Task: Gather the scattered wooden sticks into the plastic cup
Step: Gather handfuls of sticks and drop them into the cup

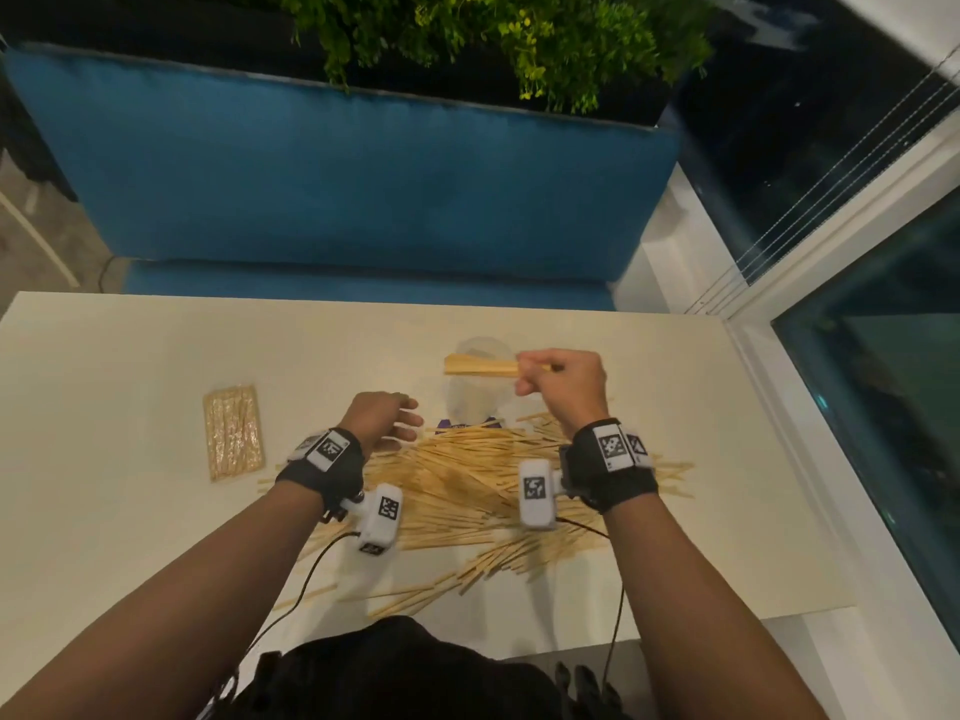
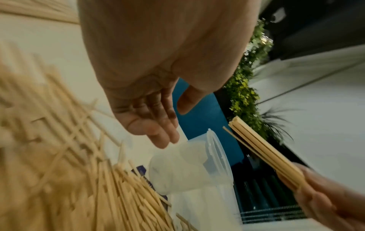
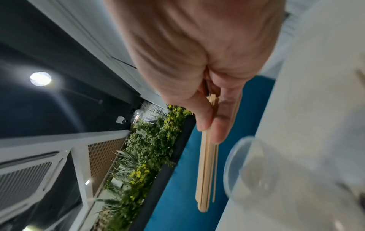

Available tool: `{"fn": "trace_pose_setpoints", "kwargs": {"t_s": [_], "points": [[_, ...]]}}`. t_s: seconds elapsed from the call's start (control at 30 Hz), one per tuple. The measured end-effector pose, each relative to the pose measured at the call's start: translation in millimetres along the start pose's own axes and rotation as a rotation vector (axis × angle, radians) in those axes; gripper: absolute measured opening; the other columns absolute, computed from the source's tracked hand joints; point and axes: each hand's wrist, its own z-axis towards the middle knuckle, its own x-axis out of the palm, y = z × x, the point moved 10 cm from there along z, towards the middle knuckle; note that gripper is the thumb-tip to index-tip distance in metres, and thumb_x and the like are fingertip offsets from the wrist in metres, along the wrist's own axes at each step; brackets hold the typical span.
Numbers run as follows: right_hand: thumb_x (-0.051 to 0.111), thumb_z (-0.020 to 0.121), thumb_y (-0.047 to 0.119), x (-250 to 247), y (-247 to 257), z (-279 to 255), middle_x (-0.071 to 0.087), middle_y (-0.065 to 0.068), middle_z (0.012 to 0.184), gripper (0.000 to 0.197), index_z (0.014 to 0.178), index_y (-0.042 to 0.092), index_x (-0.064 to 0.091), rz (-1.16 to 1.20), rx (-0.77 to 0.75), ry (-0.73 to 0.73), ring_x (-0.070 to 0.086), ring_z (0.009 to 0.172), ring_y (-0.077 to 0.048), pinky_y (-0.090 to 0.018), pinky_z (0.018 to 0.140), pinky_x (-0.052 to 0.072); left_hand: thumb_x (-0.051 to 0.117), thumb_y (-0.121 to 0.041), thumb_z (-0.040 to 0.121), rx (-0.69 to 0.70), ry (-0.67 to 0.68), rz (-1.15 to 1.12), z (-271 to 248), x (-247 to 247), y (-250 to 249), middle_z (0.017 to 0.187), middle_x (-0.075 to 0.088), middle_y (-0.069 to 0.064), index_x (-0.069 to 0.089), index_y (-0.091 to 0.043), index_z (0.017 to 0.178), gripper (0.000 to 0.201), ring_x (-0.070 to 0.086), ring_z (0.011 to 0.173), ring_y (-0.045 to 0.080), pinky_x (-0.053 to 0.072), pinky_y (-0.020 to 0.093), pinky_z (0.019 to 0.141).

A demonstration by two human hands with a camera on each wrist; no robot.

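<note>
A clear plastic cup (image 1: 478, 392) stands on the white table (image 1: 130, 366), just behind a big heap of thin wooden sticks (image 1: 467, 485). My right hand (image 1: 563, 381) pinches a small bundle of sticks (image 1: 480, 365) and holds it level above the cup's rim; the same bundle (image 3: 207, 170) hangs from my fingers in the right wrist view, beside the cup (image 3: 248, 168). My left hand (image 1: 387, 420) hovers open just left of the cup, holding nothing. In the left wrist view its fingers (image 2: 158, 132) reach close to the cup (image 2: 197, 164), with the bundle (image 2: 262, 146) above it.
A sealed clear packet of sticks (image 1: 234, 431) lies flat on the table's left part. A purple scrap (image 1: 467, 423) peeks from under the heap by the cup. A blue bench (image 1: 337, 168) stands beyond the far edge, a glass wall (image 1: 883, 407) on the right.
</note>
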Motion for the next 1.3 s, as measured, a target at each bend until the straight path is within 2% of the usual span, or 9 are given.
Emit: {"fn": "trace_pose_setpoints", "kwargs": {"t_s": [0.13, 0.23, 0.3, 0.4, 0.63, 0.83, 1.03, 1.13, 1.3], "points": [[0.074, 0.093, 0.011, -22, 9, 30, 0.076, -0.01, 0.08, 0.008, 0.096, 0.01, 0.081, -0.171, -0.043, -0.125, 0.07, 0.06, -0.013, 0.002, 0.054, 0.041, 0.071, -0.029, 0.092, 0.177, -0.036, 0.345, 19, 22, -43, 0.11, 0.071, 0.008, 0.061, -0.01, 0.123, 0.038, 0.068, 0.093, 0.024, 0.058, 0.037, 0.075], [0.071, 0.093, 0.007, 4, 5, 48, 0.076, -0.009, 0.089, 0.014, 0.086, 0.012, 0.081, -0.278, -0.058, -0.097, 0.073, 0.076, -0.025, -0.024, 0.076, 0.062, 0.088, -0.039, 0.075, 0.265, -0.027, 0.557, 31, 44, -58, 0.142, 0.055, 0.009, 0.041, -0.015, 0.147, 0.09, 0.056, 0.127, 0.028, 0.049, 0.043, 0.105], [0.068, 0.095, 0.006, 28, 3, 57, 0.076, -0.007, 0.094, 0.015, 0.09, 0.009, 0.082, -0.339, -0.069, -0.039, 0.072, 0.087, -0.025, -0.029, 0.091, 0.058, 0.095, -0.042, 0.064, 0.336, 0.009, 0.62, 35, 60, -66, 0.157, 0.04, 0.008, 0.027, -0.014, 0.157, 0.118, 0.045, 0.14, 0.028, 0.042, 0.044, 0.113], [0.067, 0.096, 0.005, 59, 0, 64, 0.075, -0.01, 0.106, 0.016, 0.101, 0.006, 0.081, -0.438, -0.1, 0.017, 0.072, 0.094, -0.023, -0.017, 0.083, 0.048, 0.097, -0.036, 0.061, 0.468, 0.059, 0.629, 33, 79, -75, 0.147, 0.048, -0.002, 0.03, -0.014, 0.155, 0.118, 0.051, 0.132, 0.024, 0.046, 0.036, 0.101], [0.058, 0.097, 0.01, 109, -15, 76, 0.064, -0.018, 0.118, 0.025, 0.116, 0.004, 0.073, -0.746, -0.105, 0.153, 0.067, 0.097, -0.035, -0.038, 0.083, 0.058, 0.096, -0.041, 0.061, 0.582, 0.007, 0.514, 40, 76, -75, 0.134, 0.063, 0.0, 0.051, -0.019, 0.14, 0.093, 0.057, 0.109, 0.011, 0.044, 0.028, 0.09], [0.065, 0.096, 0.012, 127, -12, 76, 0.062, -0.017, 0.121, 0.028, 0.123, 0.007, 0.07, -0.993, -0.239, 0.284, 0.068, 0.103, -0.034, -0.037, 0.089, 0.056, 0.095, -0.048, 0.059, 0.594, -0.01, 0.481, 45, 69, -74, 0.127, 0.066, -0.004, 0.053, -0.022, 0.137, 0.093, 0.061, 0.108, 0.012, 0.05, 0.031, 0.091], [0.062, 0.1, 0.022, 142, 5, 63, 0.064, -0.011, 0.128, 0.037, 0.135, 0.01, 0.061, -1.289, -0.524, 0.394, 0.061, 0.119, -0.028, -0.036, 0.098, 0.048, 0.092, -0.058, 0.052, 0.572, 0.027, 0.471, 44, 72, -72, 0.123, 0.066, -0.003, 0.05, -0.025, 0.137, 0.1, 0.069, 0.095, 0.02, 0.062, 0.046, 0.077], [0.066, 0.096, 0.036, 147, 15, 55, 0.066, -0.005, 0.125, 0.036, 0.127, 0.018, 0.064, -1.467, -0.719, 0.392, 0.049, 0.126, -0.024, -0.039, 0.105, 0.036, 0.093, -0.055, 0.057, 0.587, 0.014, 0.497, 42, 72, -74, 0.124, 0.065, -0.006, 0.051, -0.022, 0.137, 0.095, 0.065, 0.1, 0.016, 0.056, 0.038, 0.085], [0.064, 0.097, 0.033, 139, 15, 57, 0.07, -0.005, 0.118, 0.026, 0.12, 0.021, 0.067, -1.531, -0.691, 0.365, 0.051, 0.12, -0.025, -0.04, 0.1, 0.036, 0.094, -0.048, 0.062, 0.597, -0.007, 0.531, 42, 72, -73, 0.131, 0.065, -0.004, 0.052, -0.023, 0.139, 0.091, 0.06, 0.111, 0.013, 0.049, 0.032, 0.093]]}}
